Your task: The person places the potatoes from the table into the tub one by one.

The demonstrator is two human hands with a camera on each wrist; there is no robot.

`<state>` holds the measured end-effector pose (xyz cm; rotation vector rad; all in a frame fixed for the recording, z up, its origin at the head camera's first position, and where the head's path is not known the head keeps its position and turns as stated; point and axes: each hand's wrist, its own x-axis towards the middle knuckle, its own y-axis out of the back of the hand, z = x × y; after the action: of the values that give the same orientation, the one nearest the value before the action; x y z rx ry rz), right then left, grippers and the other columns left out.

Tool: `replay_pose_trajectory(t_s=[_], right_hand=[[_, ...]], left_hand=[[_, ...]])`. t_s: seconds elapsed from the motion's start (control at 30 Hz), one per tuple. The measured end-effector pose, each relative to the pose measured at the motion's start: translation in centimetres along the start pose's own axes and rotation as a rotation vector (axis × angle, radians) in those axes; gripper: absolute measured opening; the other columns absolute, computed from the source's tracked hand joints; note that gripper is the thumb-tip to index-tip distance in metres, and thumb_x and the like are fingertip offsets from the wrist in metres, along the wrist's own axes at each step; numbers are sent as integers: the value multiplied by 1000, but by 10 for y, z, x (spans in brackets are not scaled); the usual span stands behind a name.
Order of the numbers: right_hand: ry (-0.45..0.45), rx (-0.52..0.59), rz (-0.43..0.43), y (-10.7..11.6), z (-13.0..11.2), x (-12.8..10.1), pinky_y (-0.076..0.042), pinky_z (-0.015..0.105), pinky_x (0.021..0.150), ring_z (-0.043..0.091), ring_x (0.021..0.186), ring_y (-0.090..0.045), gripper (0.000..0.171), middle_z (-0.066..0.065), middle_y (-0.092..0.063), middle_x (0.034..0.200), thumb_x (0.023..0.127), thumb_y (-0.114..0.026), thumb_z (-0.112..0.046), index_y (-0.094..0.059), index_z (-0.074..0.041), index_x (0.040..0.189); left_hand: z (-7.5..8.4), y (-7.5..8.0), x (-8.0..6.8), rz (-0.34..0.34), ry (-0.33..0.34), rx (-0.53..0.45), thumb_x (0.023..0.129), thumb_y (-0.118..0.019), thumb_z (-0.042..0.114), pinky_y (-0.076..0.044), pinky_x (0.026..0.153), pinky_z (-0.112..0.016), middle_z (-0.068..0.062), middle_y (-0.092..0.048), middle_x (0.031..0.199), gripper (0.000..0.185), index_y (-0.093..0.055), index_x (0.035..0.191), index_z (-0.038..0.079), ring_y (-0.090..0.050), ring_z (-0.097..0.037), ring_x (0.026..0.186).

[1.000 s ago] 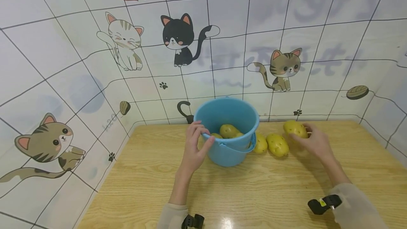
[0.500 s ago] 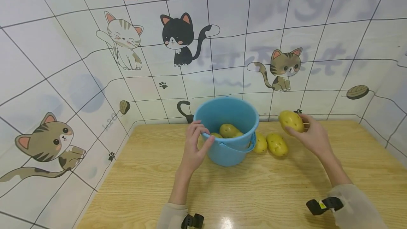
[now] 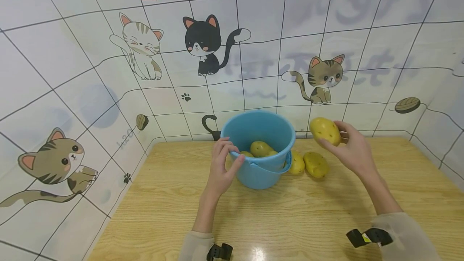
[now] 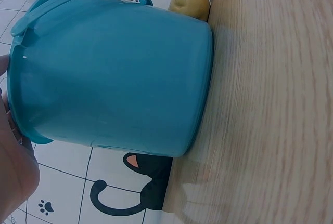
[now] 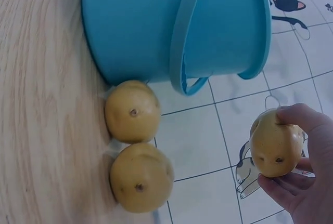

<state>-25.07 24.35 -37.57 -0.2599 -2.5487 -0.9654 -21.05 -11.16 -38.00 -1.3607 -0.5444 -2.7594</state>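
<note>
A light blue bucket (image 3: 259, 176) stands upright on the wooden table near the back wall. My left hand (image 3: 222, 168) grips its rim at the left front, fingers over the edge and thumb outside. Inside the bucket lie several potatoes (image 3: 261, 149), partly hidden by its front wall. Right of the bucket, my right hand (image 3: 353, 150) holds a yellow potato (image 3: 325, 131) between thumb and fingers, raised above the table. In the right wrist view that potato (image 5: 276, 143) is clear of the two on the table.
Two potatoes rest on the table beside the bucket: one (image 3: 297, 163) close against its right side, another (image 3: 316, 164) just right of it. The bucket's handle (image 3: 270, 170) hangs down at the front right. A cat-patterned wall (image 3: 261, 92) borders the table's back edge.
My right hand has lifted the potato off the table and carried it up and left toward the bucket. My left hand has stayed on the rim.
</note>
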Motion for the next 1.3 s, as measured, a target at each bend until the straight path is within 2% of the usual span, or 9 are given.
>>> replay_pose_trajectory(t_s=[0.13,0.23,0.33,0.4,0.57,0.8,0.9,1.13,1.3], right_hand=[[37,6,20,0,-11,1,-47,63,92,51,114,-58,75,32,-55,133,90,-76,-36,-44,4,145],[64,12,40,-1,-19,1,-51,40,93,45,113,-59,73,28,-59,130,89,-78,-35,-48,3,143],[84,24,58,-1,-26,1,-44,15,85,41,111,-61,71,25,-61,127,87,-80,-33,-51,1,141],[95,39,68,-1,-30,1,-39,8,82,40,110,-61,70,24,-61,127,86,-82,-32,-52,1,140],[139,49,100,-3,-39,1,-40,11,81,36,108,-62,69,22,-62,128,83,-84,-26,-54,0,139],[223,73,118,-4,-50,2,-40,5,83,39,109,-61,69,22,-62,127,79,-87,-18,-56,0,138],[239,92,113,-6,-56,2,-39,3,84,38,109,-62,69,21,-62,127,79,-88,-16,-56,0,137],[262,105,95,-11,-70,2,-40,5,86,36,110,-62,69,18,-62,128,79,-87,-17,-56,-2,138],[311,116,90,-16,-78,3,-41,6,86,35,108,-63,69,17,-63,127,78,-88,-15,-56,-1,137]], left_hand=[[-5,-1,-1,0,0,2,88,-66,-6,-24,113,-63,-25,-52,100,9,-57,90,-4,-39,-50,129],[-19,-4,-5,4,-2,7,89,-67,-3,-23,113,-63,-22,-53,101,9,-58,91,-1,-38,-49,130],[-34,-7,-8,1,-6,19,91,-68,2,-24,114,-61,-16,-53,104,9,-59,92,4,-38,-47,131],[-40,-7,-10,-5,-1,24,93,-67,9,-24,115,-58,-11,-54,105,8,-60,94,7,-38,-42,134],[-44,-6,-11,-16,12,29,96,-65,19,-23,117,-54,-6,-53,107,10,-60,95,11,-37,-33,137],[-43,-7,-11,-10,14,26,92,-69,7,-23,116,-57,-12,-54,106,9,-60,94,8,-38,-40,135],[-35,-7,-9,-4,18,23,91,-68,2,-23,115,-60,-17,-54,104,9,-59,92,3,-38,-42,134],[-1,0,-1,-6,25,5,89,-66,-5,-24,113,-63,-24,-52,101,9,-58,90,-2,-39,-48,130],[3,0,1,-1,18,6,88,-66,-5,-25,111,-65,-24,-52,100,9,-57,90,-3,-40,-50,128]])
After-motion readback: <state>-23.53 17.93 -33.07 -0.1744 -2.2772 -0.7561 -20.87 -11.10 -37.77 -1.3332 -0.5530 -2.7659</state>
